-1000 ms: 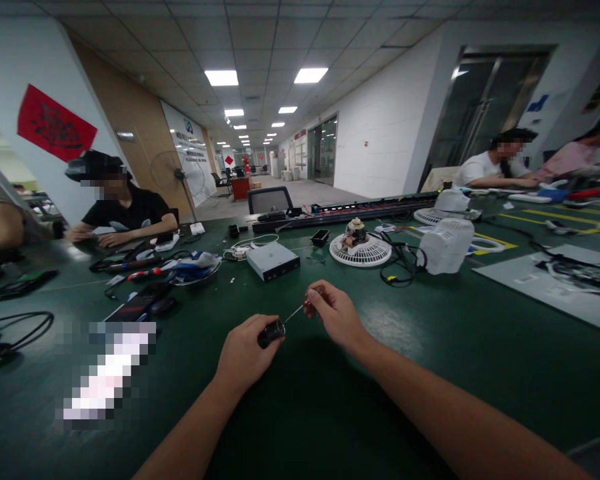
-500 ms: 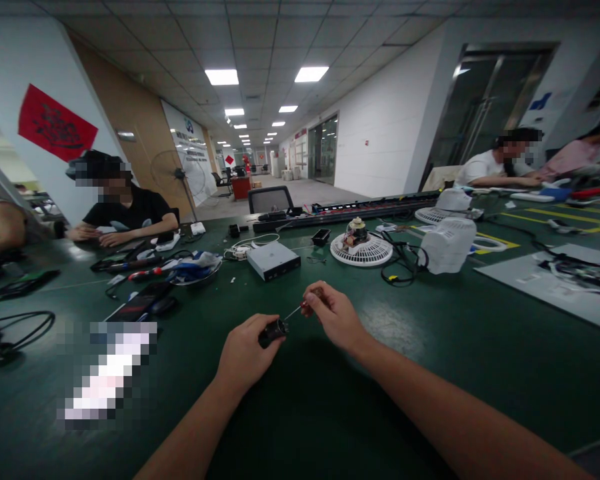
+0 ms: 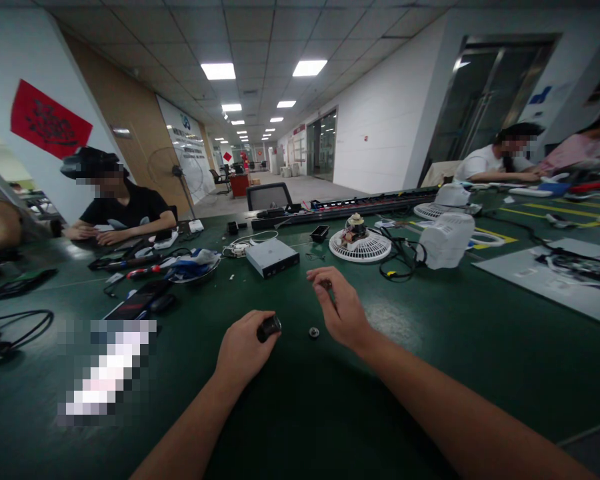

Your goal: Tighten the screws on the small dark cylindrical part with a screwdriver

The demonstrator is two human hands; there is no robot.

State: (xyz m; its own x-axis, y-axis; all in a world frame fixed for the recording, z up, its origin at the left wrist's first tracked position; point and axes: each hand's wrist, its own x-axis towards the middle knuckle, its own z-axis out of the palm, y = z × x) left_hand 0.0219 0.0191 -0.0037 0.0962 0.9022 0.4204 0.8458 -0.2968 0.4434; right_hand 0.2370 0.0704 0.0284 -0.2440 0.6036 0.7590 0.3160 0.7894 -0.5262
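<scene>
My left hand rests on the green table and pinches a small black cylindrical part between thumb and fingers. My right hand hovers just right of it, fingers curled around a thin screwdriver of which only a dark bit shows. Between my hands a small round metal piece lies on the table surface.
Farther back are a grey drive box, a white fan grille with a motor, a white fan housing, cables and hand tools. Other people sit at the left and the far right.
My right hand drew the screwdriver out of the black part and lifted up and away. A small round piece now lies on the table between my hands.
</scene>
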